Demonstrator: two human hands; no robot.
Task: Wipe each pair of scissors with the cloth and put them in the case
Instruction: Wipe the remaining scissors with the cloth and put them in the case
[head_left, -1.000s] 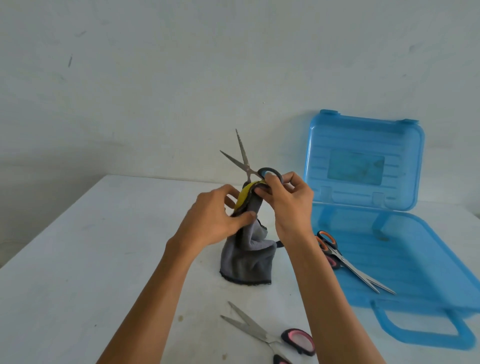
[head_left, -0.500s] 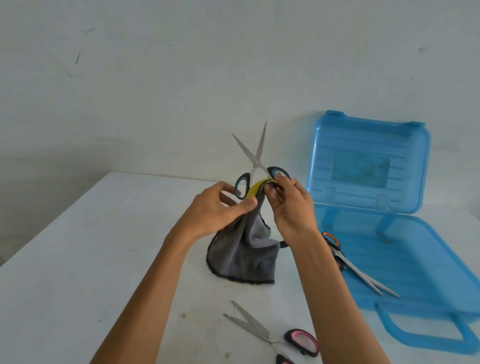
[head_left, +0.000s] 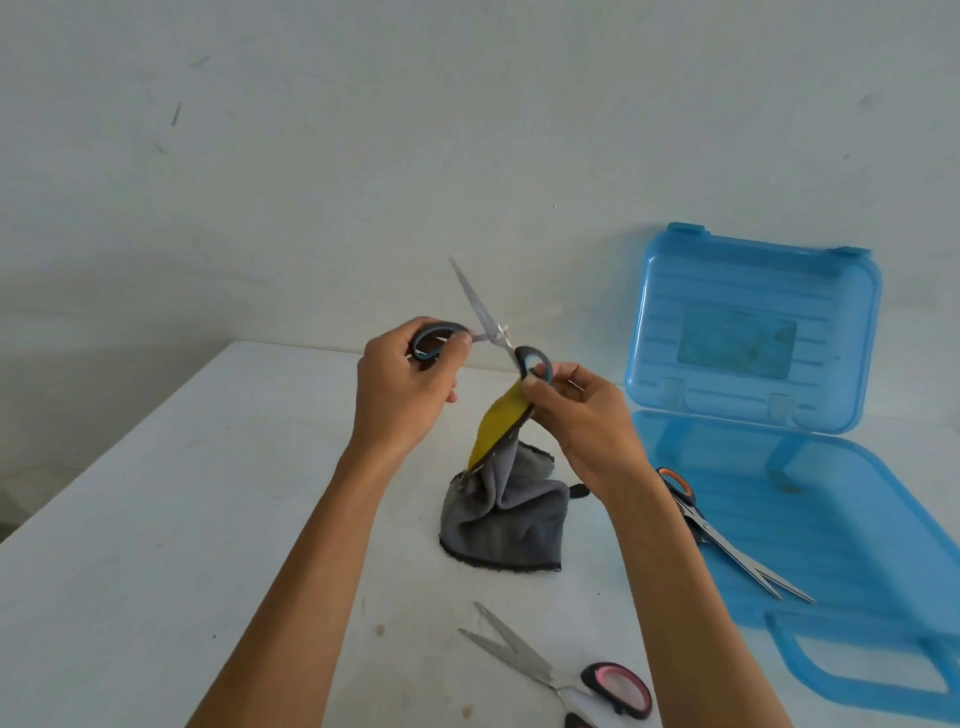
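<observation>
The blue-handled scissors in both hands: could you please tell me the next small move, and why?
Probably slide the cloth up along the raised blade: the blue-handled scissors are spread open, left hand and right hand each hold a loop, and the cloth hangs below them.

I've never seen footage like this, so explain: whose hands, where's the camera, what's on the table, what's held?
No machine here: a person's two bare hands, filmed by one camera worn on their head, looking down. The left hand grips one loop of the grey-and-blue-handled steel scissors. The right hand pinches the other loop together with a grey cloth with a yellow side, which hangs to the white table. Pink-handled scissors lie on the table. Orange-handled scissors rest in the open blue translucent plastic case.
</observation>
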